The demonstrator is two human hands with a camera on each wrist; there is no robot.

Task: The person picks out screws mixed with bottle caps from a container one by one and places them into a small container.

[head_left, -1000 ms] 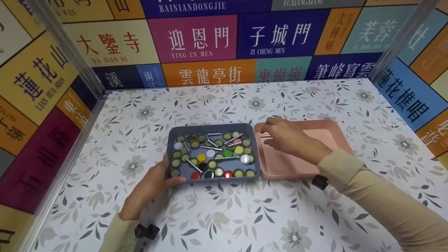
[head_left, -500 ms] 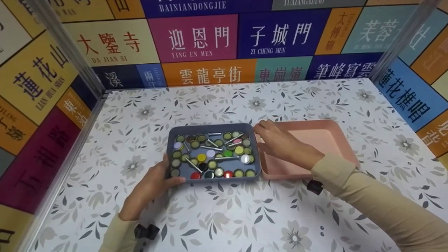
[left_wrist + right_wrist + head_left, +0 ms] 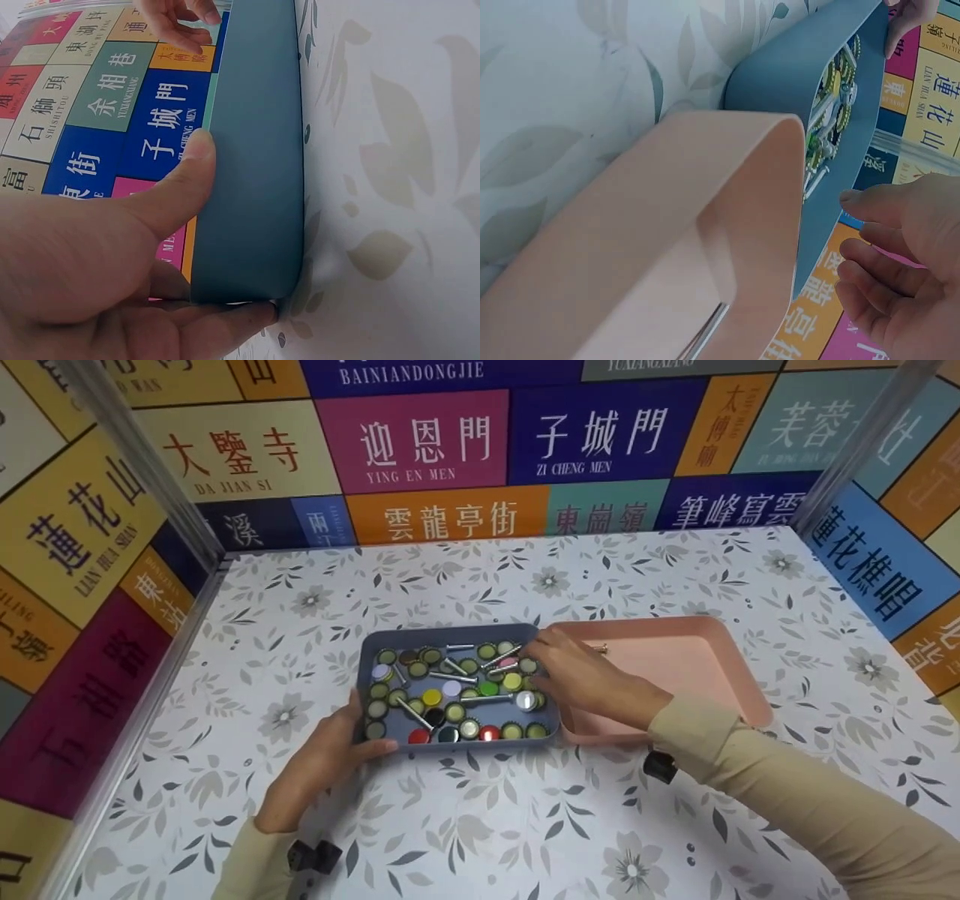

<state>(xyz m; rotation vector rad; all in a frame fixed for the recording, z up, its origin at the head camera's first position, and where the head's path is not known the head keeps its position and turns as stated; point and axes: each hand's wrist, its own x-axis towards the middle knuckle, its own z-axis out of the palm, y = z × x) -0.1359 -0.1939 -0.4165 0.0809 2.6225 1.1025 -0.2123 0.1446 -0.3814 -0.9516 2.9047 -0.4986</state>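
A blue-grey tray (image 3: 457, 741) holds many bottle caps (image 3: 451, 688) and several silver screws (image 3: 452, 677) mixed together. My left hand (image 3: 330, 746) holds its left near corner; in the left wrist view, the thumb (image 3: 196, 161) lies against the wall and other fingers reach the bottom corner. My right hand (image 3: 581, 671) hovers over the tray's right end, where caps and a screw lie under its fingertips. In the right wrist view its fingers (image 3: 877, 274) are loosely bent, apart, with nothing between them. A pink tray (image 3: 694, 622) adjoins on the right, with a screw (image 3: 602, 648) inside.
Both trays stand on a table (image 3: 480, 825) covered in a leaf-and-flower print. Sign-patterned panels (image 3: 420, 442) rise behind and at the sides. My right forearm (image 3: 795, 795) crosses the pink tray's near right corner.
My right hand has let go of a screw, which now lies in the pink tray, and has moved left to the blue-grey tray. The left hand has stayed put.
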